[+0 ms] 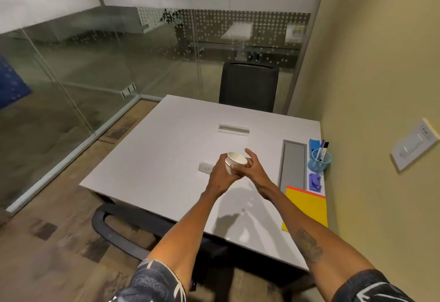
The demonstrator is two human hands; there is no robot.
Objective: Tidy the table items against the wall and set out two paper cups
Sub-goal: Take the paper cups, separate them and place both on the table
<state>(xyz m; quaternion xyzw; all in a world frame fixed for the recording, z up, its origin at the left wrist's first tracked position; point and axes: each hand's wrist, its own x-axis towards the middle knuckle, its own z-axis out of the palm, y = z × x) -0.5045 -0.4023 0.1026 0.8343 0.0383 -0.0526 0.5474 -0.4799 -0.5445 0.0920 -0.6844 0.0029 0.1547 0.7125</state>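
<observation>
Both hands — left hand point(220, 170) and right hand point(250, 167) — have fingers wrapped around a white paper cup point(234, 161), held tilted above the white counter point(152, 159), well left of the blue pen holder point(319, 160) by the wall.

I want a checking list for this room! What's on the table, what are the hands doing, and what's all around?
Surface: white rectangular table, mostly bare, with a grey cable slot along the wall side.
Job's things: white paper cup, held above the table; whether it is one or a stack, cannot tell.
Clutter: clear blue pen holder with markers, blue box, purple stapler-like item, yellow folder, all against the wall; small paper label mid-table.
Hands: left hand and right hand both grip the cup.
Cables: nothing seen.
Surroundings: black chair opposite, glass partition, wall switch plate.
</observation>
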